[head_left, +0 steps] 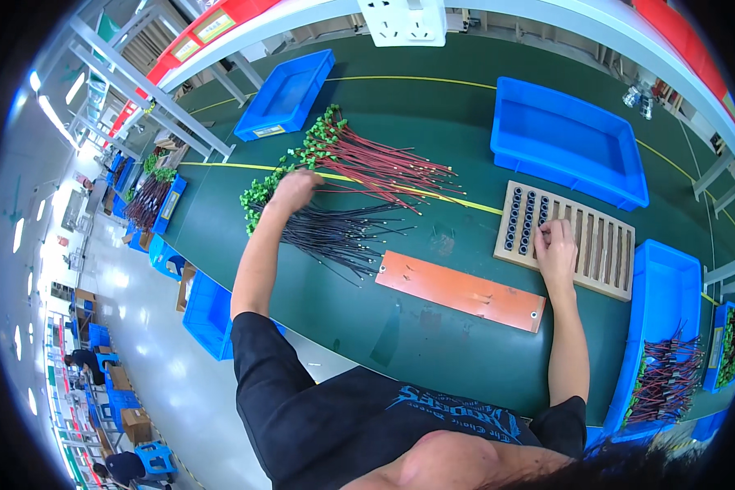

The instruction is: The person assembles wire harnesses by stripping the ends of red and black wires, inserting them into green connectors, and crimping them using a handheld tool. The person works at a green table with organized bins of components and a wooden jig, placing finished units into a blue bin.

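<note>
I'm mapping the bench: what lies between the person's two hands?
In the head view, left to right: wires, bare tabletop, a wooden tray with dark pieces.

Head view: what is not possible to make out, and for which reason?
All in head view:
- Any piece in right hand: hidden by the hand.
- Any wire in left hand: hidden likewise.
- Red bin, upper right: cut off by top edge.
- Workers, lower left: actions too small.

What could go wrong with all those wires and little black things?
The red wires and black wires lie loose, their green ends close together near the left hand, so they might tangle or get mixed up. The right hand is over the rack, beside the rows of black pieces, so it could perhaps bump some out of place.
</note>
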A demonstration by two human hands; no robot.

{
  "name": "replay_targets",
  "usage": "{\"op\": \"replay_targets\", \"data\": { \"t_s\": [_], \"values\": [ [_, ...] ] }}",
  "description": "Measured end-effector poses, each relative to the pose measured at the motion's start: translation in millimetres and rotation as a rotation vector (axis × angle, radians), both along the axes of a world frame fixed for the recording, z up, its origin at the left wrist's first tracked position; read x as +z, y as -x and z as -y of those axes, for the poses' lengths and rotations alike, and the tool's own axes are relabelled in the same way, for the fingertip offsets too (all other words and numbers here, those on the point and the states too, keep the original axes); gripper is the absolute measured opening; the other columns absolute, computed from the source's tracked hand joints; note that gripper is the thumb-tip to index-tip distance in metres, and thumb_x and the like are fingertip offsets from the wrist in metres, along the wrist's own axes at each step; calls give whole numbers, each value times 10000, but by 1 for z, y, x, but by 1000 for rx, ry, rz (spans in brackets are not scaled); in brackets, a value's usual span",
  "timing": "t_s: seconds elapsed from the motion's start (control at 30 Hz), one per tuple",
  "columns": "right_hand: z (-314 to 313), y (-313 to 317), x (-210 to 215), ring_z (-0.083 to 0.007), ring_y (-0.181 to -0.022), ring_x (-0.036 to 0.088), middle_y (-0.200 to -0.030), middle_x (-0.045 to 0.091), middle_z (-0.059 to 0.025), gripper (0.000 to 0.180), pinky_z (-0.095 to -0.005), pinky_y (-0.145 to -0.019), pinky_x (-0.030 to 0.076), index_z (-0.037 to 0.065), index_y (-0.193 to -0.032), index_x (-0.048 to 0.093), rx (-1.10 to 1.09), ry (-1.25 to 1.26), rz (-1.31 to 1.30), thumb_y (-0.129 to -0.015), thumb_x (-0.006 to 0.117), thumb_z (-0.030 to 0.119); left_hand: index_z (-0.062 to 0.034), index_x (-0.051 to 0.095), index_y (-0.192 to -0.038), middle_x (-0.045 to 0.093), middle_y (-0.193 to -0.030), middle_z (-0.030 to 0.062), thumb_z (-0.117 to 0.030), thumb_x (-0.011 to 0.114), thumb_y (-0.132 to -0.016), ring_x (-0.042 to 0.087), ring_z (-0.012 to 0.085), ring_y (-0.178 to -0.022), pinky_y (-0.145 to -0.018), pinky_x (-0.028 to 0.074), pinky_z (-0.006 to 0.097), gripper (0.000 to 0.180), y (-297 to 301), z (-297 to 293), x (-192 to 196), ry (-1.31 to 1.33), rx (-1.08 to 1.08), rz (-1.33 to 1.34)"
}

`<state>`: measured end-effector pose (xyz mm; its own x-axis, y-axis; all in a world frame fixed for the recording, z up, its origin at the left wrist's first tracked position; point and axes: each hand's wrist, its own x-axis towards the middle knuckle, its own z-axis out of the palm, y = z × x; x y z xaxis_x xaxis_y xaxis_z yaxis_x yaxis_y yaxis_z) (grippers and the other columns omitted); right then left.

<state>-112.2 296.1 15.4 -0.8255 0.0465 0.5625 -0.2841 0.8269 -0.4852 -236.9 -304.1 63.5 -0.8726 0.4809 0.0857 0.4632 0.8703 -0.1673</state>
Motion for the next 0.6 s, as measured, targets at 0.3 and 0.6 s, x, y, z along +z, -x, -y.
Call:
{"op": "replay_targets", "data": {
  "t_s": [0.3, 0.6],
  "values": [
    [3, 2, 5, -265, -695, 681, -927, 601, -113, 125, -413, -608, 548, 31, -927, 611, 3, -14, -3, -883, 727, 46, -91, 730, -986, 685, -1005, 112, -49, 637, -783, 685, 336, -958, -818, 560, 448, 228, -7, -55, 19, -78, -208, -53],
    [3, -1, 5, -273, -693, 669, -928, 598, -122, 128, -407, -611, 544, 24, -930, 608, -12, 20, 30, -887, 726, 49, -38, 757, -937, 708, -928, 159, 27, 668, -769, 703, 357, -884, -792, 566, 453, 201, -46, 3, 54, -235, 80, 332]
  ]
}}
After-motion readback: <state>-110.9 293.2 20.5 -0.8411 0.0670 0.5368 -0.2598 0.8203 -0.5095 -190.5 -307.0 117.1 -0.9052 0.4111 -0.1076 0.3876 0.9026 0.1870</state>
